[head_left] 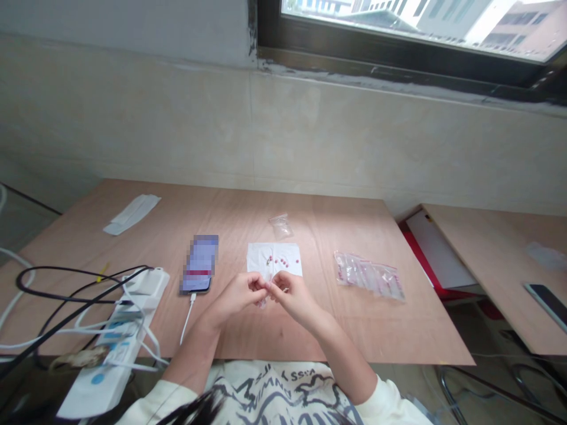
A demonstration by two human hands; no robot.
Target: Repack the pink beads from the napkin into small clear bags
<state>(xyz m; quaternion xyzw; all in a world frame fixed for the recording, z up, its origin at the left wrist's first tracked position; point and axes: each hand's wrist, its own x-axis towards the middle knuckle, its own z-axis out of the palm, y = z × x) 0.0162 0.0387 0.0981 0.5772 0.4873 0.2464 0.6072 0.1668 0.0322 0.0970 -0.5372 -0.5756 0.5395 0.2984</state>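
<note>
My left hand (245, 292) and my right hand (289, 293) meet fingertip to fingertip at the near edge of a white paper sheet (257, 255). Both are closed in a pinch. A small, partly clear bit shows under the left fingers, too small to name. On the sheet lie several small reddish beads (284, 263), with a tiny dark piece beside one of them. Beyond the paper is a small clear plastic bag (282, 226). Off to the right, a row of clear zip bags (370, 275) with reddish edges lies flat.
Left of the paper lies a phone (199, 264) on a white charging cable (188, 319). A power strip (133, 330) with tangled cords covers the near left edge. A white face mask (133, 213) rests at the far left. A second table (496, 248) stands right, across a gap.
</note>
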